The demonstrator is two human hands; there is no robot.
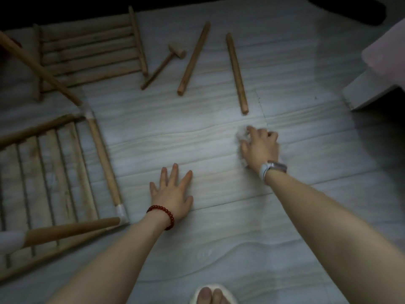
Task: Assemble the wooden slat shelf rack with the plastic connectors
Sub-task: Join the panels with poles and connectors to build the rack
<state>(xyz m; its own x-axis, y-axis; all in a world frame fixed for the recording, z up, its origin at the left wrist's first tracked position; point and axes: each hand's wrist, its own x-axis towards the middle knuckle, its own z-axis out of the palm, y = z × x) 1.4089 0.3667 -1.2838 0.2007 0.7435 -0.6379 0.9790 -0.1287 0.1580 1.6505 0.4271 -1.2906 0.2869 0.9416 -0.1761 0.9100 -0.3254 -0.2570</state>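
Nearest me, at the bottom edge, toes in a pale slipper point(210, 295) poke into view, and from there both forearms run up onto the pale floor point(219, 249).

My left hand point(173, 191) lies flat on the boards, fingers spread, holding nothing. My right hand point(259, 145) is further out, its fingers curled over something small and whitish point(239, 134) on the floor. I take it for one of the plastic connectors, but it is blurred and I cannot say whether the fingers have closed on it or only touch it.

What the next move turns on, I judge, is the loose rod point(237, 73) just beyond that right hand. Its long axis runs away from me, tilting slightly left at the far end, and its near end points almost at my right knuckles. The right hand is clearly the nearer one. A second loose rod point(194, 59) lies to its left, leaning the other way, with a small wooden mallet point(163, 69) beside it.

At the left, the part-built rack point(54, 172) rests on the floor with white connectors at its near-side corners point(120, 212). A separate slat panel point(92, 51) lies beyond it.
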